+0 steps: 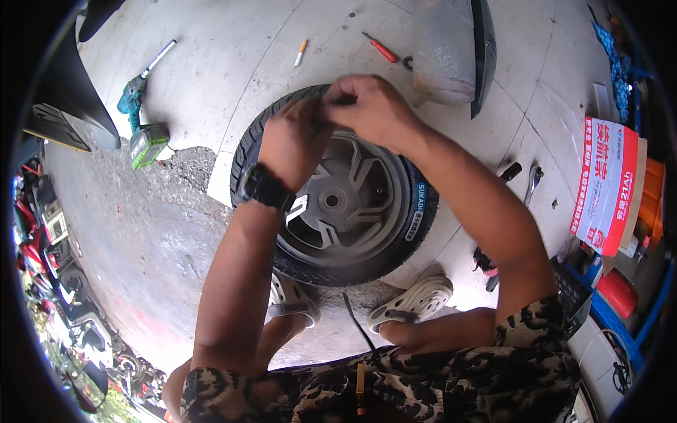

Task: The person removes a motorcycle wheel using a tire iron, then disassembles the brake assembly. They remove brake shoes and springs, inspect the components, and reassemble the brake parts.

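A scooter wheel (332, 200) with a black tyre (344, 275) lies flat on the floor between my feet. Both my hands come together over the tyre's far edge. My left hand (293, 140), with a black watch on the wrist, has its fingers bent towards the right one. My right hand (365, 108) is curled, its fingertips meeting the left hand's fingers. Whether anything small is pinched between them cannot be seen. A blue and white sticker (418, 211) bearing writing is on the tyre's right sidewall.
A teal cordless power tool (135, 103) lies at the left, a red-handled screwdriver (382, 50) and a cigarette (300, 53) beyond the tyre. At the right are a black socket (511, 172), a ratchet wrench (533, 185) and a cardboard box (608, 185). A grey cylindrical part (443, 53) stands at the top.
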A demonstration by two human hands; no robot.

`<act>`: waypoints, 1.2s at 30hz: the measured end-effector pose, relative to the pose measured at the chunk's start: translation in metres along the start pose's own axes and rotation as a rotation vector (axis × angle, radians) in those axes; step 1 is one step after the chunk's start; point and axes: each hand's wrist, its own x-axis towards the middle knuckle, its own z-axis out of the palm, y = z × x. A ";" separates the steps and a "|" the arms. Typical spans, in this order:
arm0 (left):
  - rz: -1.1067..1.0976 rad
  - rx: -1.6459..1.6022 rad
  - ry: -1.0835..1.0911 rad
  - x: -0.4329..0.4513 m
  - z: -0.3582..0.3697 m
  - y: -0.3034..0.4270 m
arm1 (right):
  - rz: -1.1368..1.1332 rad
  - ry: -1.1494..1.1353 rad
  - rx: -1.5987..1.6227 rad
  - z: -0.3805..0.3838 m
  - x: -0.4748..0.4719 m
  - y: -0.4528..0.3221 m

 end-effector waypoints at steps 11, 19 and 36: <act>-0.717 -0.725 0.185 -0.091 -0.027 0.014 | -0.110 0.422 -1.522 -0.037 0.101 0.050; -0.649 -0.776 0.310 -0.127 -0.044 0.040 | -0.321 0.243 -0.820 -0.050 0.040 0.025; -0.334 -1.608 -0.212 -0.030 0.041 0.156 | -0.216 0.290 0.197 -0.117 -0.219 -0.085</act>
